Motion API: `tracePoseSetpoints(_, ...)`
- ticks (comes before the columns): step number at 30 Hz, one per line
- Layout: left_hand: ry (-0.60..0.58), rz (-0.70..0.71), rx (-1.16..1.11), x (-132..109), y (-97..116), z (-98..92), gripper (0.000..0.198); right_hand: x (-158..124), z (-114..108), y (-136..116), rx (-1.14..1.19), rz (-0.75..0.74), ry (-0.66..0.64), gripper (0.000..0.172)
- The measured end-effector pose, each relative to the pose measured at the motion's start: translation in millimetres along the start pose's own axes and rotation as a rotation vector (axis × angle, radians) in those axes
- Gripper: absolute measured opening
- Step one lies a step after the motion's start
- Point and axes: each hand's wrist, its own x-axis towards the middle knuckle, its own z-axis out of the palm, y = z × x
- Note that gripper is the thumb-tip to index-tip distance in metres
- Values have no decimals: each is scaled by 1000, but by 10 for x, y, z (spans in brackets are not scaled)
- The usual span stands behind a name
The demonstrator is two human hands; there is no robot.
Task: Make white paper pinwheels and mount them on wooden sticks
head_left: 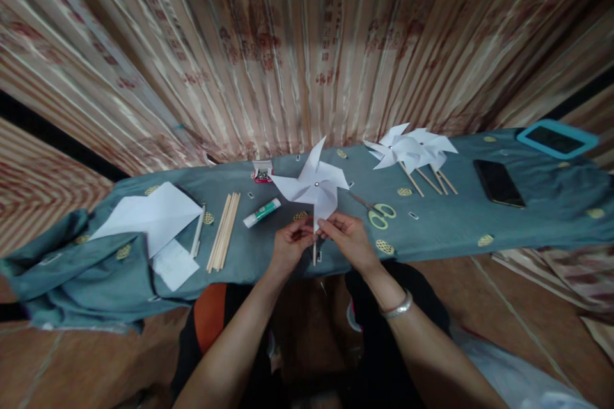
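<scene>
Here's the white paper pinwheel (311,186), held near the worktop (446,227)'s front edge: left hand (291,244) pinching around its wooden stick (314,255), right hand (350,239) pinching the lower blade (325,203). Adjusting that blade, it seems; the next move calls for light, steady fingers.

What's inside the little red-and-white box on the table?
The open box holds a heap of small, shiny bits, too tiny to name for sure. The top ones cover whatever lies deeper, so the bottom can't be seen.
</scene>
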Motion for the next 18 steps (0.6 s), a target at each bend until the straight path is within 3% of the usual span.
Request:
tracePoseSetpoints(8,19,6,35,0,24,-14,36,-61,45,-42,-148,-78,-146,33)
tracePoseSetpoints(10,21,1,33,-5,35,-27,35,-39,-5,-86,-158,-99,-126,34)
tracePoseSetpoints(12,22,-7,33,-12,49,-38,31,10,-97,-126,-145,-116,-22,34)
tracePoseSetpoints(16,13,-40,20,-43,79,-48,25,141,-332,-145,-8,-147,368,28)
tracePoseSetpoints(18,-13,-67,12,-69,92,-46,25,190,-421,-125,62,-172,489,30)
